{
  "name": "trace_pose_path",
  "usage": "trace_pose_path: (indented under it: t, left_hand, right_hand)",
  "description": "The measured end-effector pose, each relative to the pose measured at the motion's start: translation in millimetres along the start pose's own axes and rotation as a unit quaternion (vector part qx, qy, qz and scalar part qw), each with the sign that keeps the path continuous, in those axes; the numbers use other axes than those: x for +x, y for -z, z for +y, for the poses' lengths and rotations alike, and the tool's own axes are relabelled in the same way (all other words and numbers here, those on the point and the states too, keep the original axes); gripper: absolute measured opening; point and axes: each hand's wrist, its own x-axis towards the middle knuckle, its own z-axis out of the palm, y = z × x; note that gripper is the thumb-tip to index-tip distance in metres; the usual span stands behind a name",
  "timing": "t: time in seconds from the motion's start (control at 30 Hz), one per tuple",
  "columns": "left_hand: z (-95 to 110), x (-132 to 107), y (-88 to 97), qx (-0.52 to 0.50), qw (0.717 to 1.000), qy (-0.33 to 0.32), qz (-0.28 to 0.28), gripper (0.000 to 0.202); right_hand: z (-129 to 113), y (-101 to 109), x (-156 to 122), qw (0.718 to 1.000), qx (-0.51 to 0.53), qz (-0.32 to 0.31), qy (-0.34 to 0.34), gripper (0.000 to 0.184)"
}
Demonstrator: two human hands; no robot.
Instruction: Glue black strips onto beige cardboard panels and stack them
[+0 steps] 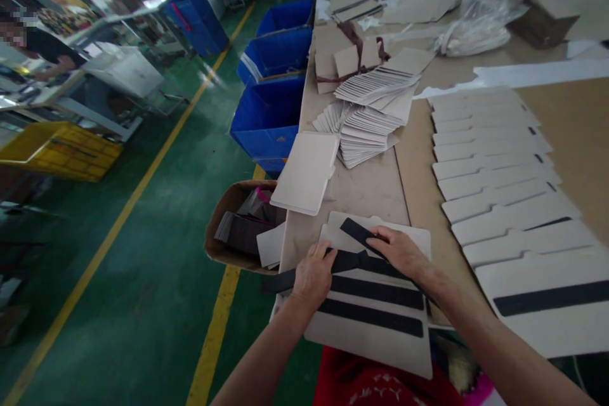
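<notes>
Light grey cardboard sheets (328,331) lie before me at the table's near edge, with several black strips (378,292) across them. My left hand (311,276) is closed on a black strip (283,281) whose loose end sticks out to the left, past the table edge. Between the thumb and fingers of my right hand (398,252) is another black strip (354,229), slanting over the upper part of the sheets. Where the strips cross between my hands, I cannot tell which piece is which.
On the right, overlapping grey sheets (514,228) form a long row. Ahead lie a small sheet stack (307,171) and fanned piles (366,133). Blue bins (269,117) and a carton (214,250) line the table's left side. A person (52,54) sits across the aisle.
</notes>
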Motion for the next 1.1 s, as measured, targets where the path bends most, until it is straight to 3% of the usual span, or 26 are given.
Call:
trace_pose_path:
  t: [0.1,0.27,0.6,0.97,1.1]
  left_hand:
    - [-3,10,-13.7,0.028,1.000,0.006,0.001,0.048]
    - [-10,11,-22.2,0.052,0.999,0.000,0.001,0.043]
    - [-13,11,-32.5,0.080,0.997,0.007,0.015,0.037]
    - [-14,17,-29.5,0.082,0.997,-0.008,0.000,0.035]
    - [-14,19,-28.2,0.083,0.997,-0.009,-0.008,0.037]
  right_hand:
    - [-3,-22,24,0.995,-0.080,0.010,0.054,0.025]
    - [-1,-39,49,0.988,-0.143,-0.025,0.061,0.022]
    - [0,-49,64,0.979,-0.198,-0.026,0.044,0.016]
    - [2,-55,70,0.974,-0.224,-0.009,0.043,0.013]
    - [-1,-46,63,0.974,-0.223,-0.008,0.042,0.017]
